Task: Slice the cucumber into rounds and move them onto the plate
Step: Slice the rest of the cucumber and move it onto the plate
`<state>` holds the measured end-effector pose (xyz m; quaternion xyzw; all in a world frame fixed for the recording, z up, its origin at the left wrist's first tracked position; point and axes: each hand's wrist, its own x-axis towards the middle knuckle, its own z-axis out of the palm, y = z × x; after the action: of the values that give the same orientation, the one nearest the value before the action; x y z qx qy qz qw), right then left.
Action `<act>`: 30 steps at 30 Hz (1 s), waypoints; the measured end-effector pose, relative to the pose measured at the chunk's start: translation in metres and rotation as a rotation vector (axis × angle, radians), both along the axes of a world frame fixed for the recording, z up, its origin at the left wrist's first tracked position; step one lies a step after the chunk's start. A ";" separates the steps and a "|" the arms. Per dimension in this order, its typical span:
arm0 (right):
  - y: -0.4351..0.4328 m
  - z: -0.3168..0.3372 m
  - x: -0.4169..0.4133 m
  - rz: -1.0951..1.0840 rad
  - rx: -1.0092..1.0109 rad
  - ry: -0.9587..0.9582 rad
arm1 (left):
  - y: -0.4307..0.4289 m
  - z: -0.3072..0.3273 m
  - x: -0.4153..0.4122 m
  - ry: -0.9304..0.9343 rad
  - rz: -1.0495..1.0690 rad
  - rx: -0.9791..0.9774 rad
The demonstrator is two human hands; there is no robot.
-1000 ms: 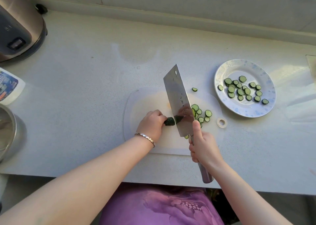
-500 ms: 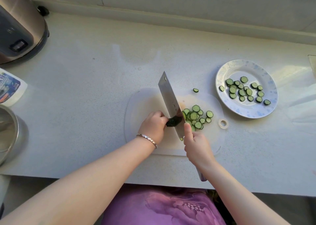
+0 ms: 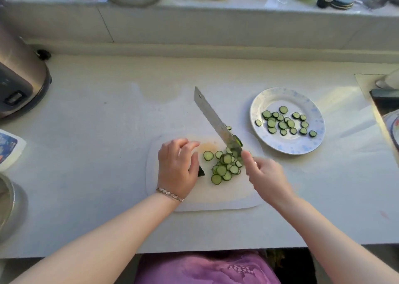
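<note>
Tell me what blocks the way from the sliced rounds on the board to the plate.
Nothing on the counter does. Only the cleaver blade, held in the right hand, slants between the pile of rounds and the plate; one round clings to it.

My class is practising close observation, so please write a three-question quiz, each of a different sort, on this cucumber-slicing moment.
1. True or false: the plate is empty.
2. The cleaver is held by which hand? A) left B) right
3. Fill in: one round clings to the ____.

Key: 1. False, rounds lie on it. 2. B, the right hand; the left hand is open over the cucumber stub. 3. Blade; the loose slices sit on the cutting board.
</note>
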<state>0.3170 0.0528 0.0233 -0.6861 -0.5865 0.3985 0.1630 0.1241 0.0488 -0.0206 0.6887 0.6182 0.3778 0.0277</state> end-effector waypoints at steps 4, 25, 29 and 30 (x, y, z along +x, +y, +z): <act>0.020 0.021 0.041 0.156 0.156 -0.341 | 0.030 0.048 0.031 -0.104 -0.233 0.107; 0.095 -0.013 0.201 0.317 0.606 -0.521 | 0.168 0.027 0.201 0.588 -0.841 -0.725; 0.106 -0.015 0.213 0.328 0.599 -0.536 | 0.181 0.021 0.217 0.631 -0.817 -0.759; 0.108 -0.016 0.217 0.331 0.594 -0.540 | 0.184 0.021 0.221 0.622 -0.816 -0.788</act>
<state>0.5335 0.1608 0.0072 -0.5857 -0.7994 0.0394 0.1280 0.3455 0.2332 0.0004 0.8839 0.3782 -0.1354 0.2395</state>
